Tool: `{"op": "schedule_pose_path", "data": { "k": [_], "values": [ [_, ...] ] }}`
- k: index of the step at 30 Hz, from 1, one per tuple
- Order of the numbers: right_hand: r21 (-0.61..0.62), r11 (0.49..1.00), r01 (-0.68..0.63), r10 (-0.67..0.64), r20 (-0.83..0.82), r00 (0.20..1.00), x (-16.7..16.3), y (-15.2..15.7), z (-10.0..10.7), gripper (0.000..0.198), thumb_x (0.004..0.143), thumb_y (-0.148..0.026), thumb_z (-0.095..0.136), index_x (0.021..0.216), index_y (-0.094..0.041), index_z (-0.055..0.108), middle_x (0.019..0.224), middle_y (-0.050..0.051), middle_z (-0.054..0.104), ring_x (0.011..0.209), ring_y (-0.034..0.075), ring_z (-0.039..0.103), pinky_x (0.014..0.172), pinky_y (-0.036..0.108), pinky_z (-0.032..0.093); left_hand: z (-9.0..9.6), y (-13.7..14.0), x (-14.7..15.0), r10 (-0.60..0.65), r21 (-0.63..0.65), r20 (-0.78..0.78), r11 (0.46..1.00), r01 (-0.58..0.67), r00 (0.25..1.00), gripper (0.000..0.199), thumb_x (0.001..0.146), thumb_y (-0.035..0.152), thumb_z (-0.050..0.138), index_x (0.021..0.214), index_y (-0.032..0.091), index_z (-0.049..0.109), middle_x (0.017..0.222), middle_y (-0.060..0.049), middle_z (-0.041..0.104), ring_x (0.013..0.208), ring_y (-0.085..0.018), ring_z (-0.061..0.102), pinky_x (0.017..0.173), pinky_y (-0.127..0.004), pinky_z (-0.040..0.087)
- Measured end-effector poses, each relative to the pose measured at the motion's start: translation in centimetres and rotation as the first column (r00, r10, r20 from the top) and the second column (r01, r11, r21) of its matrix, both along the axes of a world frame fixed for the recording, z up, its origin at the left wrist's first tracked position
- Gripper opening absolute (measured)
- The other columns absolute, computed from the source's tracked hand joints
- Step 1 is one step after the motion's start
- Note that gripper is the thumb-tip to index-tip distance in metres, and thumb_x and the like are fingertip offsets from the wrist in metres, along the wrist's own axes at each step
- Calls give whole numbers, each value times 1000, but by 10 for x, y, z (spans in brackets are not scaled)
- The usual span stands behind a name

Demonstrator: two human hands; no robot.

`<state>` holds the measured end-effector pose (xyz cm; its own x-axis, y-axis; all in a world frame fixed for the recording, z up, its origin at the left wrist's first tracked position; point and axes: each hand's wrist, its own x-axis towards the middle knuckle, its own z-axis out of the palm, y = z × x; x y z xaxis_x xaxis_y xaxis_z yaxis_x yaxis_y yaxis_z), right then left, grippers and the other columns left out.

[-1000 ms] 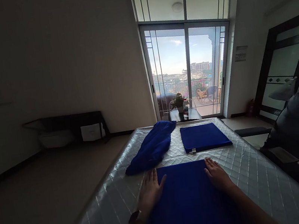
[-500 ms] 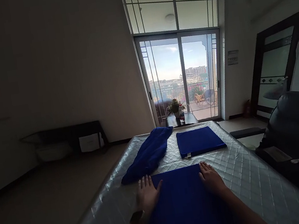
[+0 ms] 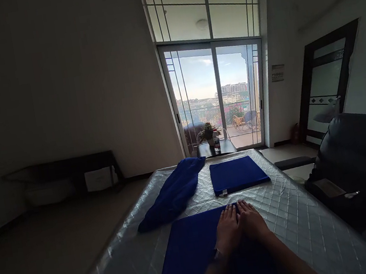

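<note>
Directions are read from the hands, 12 o'clock being straight ahead. The left hand [image 3: 228, 229] and right hand [image 3: 253, 221] lie side by side, palms down, fingers extended and close together; neither is closed round anything. Both rest on a smooth blue cloth [image 3: 190, 247], near the right end of its far edge, and their inner sides appear to touch. The cloth lies flat on a quilted silver cover [image 3: 302, 210], directly beneath the hands and extending toward 8 o'clock; its near end runs out of view. A dark band [image 3: 218, 254] is noted on the left wrist.

At 12 o'clock, apart from the first cloth, lies a folded blue cloth [image 3: 239, 174] with a white label [image 3: 224, 192] at its near edge. At 10 o'clock lies a crumpled blue cloth [image 3: 171, 194], elongated and loosely bunched. Farther off at 12 o'clock, a small dark table carries a potted plant [image 3: 209, 133] and a bottle [image 3: 216, 140]. A dark armchair [image 3: 360, 160] stands at 2 o'clock.
</note>
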<state>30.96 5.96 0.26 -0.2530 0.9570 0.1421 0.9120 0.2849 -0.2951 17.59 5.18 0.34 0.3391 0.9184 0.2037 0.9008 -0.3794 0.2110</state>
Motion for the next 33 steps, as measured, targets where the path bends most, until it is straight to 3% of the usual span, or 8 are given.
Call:
{"op": "schedule_pose_path", "data": {
  "k": [4,12,16,22,33],
  "values": [
    [-39,998,41,-43,-35,998,-2,-2,5,64,99,-36,26,157,-9,30,166,10,27,155,19,19,127,37,15,-4,2,-28,61,-18,-23,998,-62,998,73,101,56,12,155,13,37,163,-14,40,153,-28,32,126,-48,29],
    [-53,996,70,-73,-58,996,-4,-4,7,65,98,-37,28,158,-11,28,167,8,27,155,19,19,127,38,14,-2,-1,-136,244,-57,-96,967,-250,965,82,99,62,14,154,6,35,164,-19,34,154,-32,29,125,-52,27],
    [-40,997,61,-63,-45,997,-5,-4,6,65,99,-38,26,157,-9,29,166,10,29,155,19,19,127,38,14,-6,-7,-173,318,-66,-91,944,-324,944,89,96,69,11,155,7,32,166,-18,31,154,-30,29,125,-52,25],
    [-32,997,67,-67,-26,997,-6,-4,6,65,99,-38,26,156,-9,31,167,10,28,156,20,19,127,38,15,-10,-11,-177,346,-24,-81,937,-349,935,96,93,74,9,155,5,33,166,-18,32,155,-29,29,127,-47,24],
    [43,997,62,-62,12,998,-10,-15,18,62,99,-34,25,156,-9,32,166,10,30,156,19,19,127,40,15,-8,-12,-177,350,-35,-75,935,-353,934,91,95,70,11,156,4,30,166,-18,30,155,-29,28,127,-47,23]
  ]
}}
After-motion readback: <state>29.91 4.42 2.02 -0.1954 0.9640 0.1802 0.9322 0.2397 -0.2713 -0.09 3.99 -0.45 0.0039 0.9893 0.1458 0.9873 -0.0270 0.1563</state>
